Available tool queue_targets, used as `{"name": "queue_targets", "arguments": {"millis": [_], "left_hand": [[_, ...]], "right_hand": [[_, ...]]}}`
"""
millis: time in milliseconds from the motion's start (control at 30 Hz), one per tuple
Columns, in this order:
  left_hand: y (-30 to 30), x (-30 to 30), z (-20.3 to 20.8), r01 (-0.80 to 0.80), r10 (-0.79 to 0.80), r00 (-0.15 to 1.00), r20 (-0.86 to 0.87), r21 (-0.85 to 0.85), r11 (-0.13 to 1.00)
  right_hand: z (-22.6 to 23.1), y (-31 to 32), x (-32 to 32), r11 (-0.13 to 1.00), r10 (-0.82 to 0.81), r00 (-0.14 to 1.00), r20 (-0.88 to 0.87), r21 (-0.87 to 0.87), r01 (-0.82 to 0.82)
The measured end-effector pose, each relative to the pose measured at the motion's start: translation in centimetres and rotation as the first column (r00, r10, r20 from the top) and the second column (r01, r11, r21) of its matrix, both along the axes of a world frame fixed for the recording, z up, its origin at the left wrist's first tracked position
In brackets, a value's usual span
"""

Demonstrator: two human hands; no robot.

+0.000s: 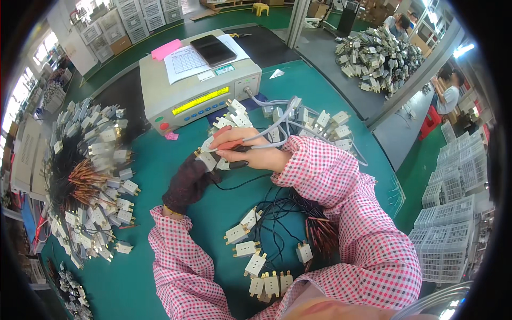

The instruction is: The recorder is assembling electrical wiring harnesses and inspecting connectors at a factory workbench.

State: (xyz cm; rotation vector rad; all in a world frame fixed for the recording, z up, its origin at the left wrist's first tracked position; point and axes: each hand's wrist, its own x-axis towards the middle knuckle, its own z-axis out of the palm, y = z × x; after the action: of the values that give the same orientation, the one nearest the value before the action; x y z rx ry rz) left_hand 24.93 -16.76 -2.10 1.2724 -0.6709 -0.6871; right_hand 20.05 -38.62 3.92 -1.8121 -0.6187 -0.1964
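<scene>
My left hand (188,184), in a dark knitted glove, is closed on a white plug (207,160) with brass prongs and a black cord. Above it, my right hand (261,154) grips a red-handled test clip (230,145) with grey leads behind it. The clip's tip is at the plug; whether it touches the prongs is hidden by the fingers. Just beyond stands a bench tester (197,88) with a lit yellow display, blue buttons and a red button. Several white plugs (237,114) lie between it and my hands.
A large heap of corded plugs (101,208) with bare copper ends covers the left side. More plugs (256,264) lie near my body. A phone (213,49) and paper sheet (181,65) rest on the tester. Plastic crates (445,224) stand right; people work at the far right.
</scene>
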Motion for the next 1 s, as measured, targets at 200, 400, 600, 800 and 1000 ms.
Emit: {"name": "queue_targets", "arguments": {"millis": [200, 400, 600, 800, 1000], "left_hand": [[-0.4, -0.4, 0.5, 0.020, -0.132, 0.917, -0.377, -0.288, 0.957], [-0.6, -0.9, 1.1, -0.047, -0.021, 0.941, -0.339, -0.191, 0.980], [-0.6, -0.7, 1.0, -0.028, -0.055, 0.938, -0.342, -0.233, 0.972], [-0.8, -0.9, 0.8, -0.072, -0.012, 0.944, -0.331, -0.242, 0.968], [-0.1, -0.4, 0.1, -0.136, 0.031, 0.913, -0.407, -0.234, 0.963]], "right_hand": [[-0.6, 0.6, 0.0, 0.995, 0.011, 0.997, -0.080, 0.105, -0.002], [-1.4, 0.7, 0.5, 0.960, 0.074, 0.955, -0.286, 0.280, 0.009], [-1.3, 0.6, 0.5, 0.940, 0.101, 0.903, -0.417, 0.338, 0.051], [-1.1, 0.3, 0.4, 0.943, 0.113, 0.886, -0.449, 0.330, 0.047], [-1.4, -0.2, 1.1, 0.939, 0.143, 0.929, -0.341, 0.342, -0.019]]}}
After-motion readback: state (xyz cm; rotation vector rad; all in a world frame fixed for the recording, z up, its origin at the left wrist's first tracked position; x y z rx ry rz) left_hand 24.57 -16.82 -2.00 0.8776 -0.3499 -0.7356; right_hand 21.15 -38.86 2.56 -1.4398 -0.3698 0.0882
